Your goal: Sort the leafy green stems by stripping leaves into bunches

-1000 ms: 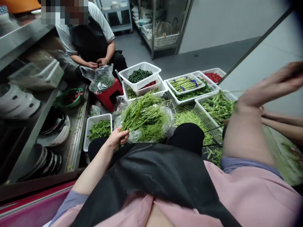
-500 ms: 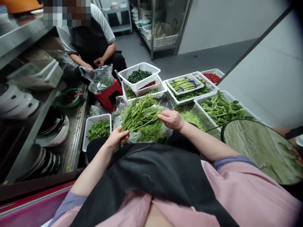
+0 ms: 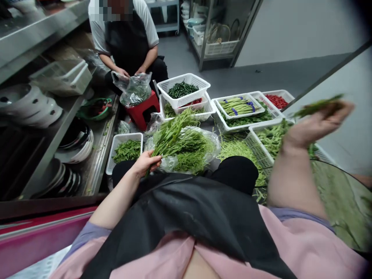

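Observation:
My left hand (image 3: 147, 162) is closed around the lower stems of a bunch of leafy green stems (image 3: 171, 135). The leafy end points up and away from me, above an opened clear plastic bag (image 3: 215, 145) with more thin green stalks (image 3: 190, 161) in it. Far out to the right, my right hand (image 3: 319, 126) is raised palm up, smeared by motion. A small dark green leafy bit (image 3: 319, 105) rests at its fingers, which look curled on it. Below that hand stands a white basket (image 3: 258, 145) of green vegetables.
A co-worker (image 3: 124, 38) sits opposite, hands at a plastic bag on a red stool (image 3: 142, 112). White baskets of green chillies (image 3: 183, 90), bundled green stalks (image 3: 240, 105) and red chillies (image 3: 276, 101) stand ahead. Left is a metal shelf (image 3: 99, 170) with stacked dishes. A round green-patterned top (image 3: 340, 201) is at right.
My right hand has left the bunch and swung far right and up with a leafy bit. My left hand keeps hold of the stems. The view has shifted slightly left.

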A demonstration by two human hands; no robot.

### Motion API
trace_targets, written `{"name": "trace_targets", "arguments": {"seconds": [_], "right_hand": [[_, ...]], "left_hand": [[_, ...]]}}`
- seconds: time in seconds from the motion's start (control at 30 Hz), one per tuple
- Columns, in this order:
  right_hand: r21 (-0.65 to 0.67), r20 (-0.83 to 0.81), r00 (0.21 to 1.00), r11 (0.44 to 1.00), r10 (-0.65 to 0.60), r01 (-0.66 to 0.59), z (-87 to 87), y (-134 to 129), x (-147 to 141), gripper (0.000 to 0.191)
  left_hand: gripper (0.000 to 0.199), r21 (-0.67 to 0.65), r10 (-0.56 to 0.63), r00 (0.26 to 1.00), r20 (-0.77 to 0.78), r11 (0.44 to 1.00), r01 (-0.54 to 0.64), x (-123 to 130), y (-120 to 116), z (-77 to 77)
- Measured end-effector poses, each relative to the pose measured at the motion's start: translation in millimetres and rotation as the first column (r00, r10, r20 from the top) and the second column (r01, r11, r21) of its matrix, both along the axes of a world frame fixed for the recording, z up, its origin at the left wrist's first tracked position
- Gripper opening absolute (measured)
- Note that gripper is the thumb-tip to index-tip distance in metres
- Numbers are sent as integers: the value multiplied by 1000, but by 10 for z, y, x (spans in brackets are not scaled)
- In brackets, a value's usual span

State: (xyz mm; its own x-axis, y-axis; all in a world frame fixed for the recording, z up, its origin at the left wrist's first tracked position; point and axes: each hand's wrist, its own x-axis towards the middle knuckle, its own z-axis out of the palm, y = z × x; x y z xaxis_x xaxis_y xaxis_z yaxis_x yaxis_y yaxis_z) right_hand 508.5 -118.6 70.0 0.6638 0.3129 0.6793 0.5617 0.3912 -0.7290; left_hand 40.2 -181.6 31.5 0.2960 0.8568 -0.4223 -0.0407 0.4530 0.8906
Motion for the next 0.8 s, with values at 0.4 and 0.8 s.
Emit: {"name": "trace_targets", "arguments": {"seconds": [0.4,0.8], "right_hand": [[-396,-384,409,252,828,-883,-327,-84,-1995,38],[-514,-344,416,202,842,-834,-528,-364,-2223,25]], "left_hand": [[43,-101,-26,998,51,994,31,100,12,63],[52,74,119,971,208,988,-137,626,249,143]]}}
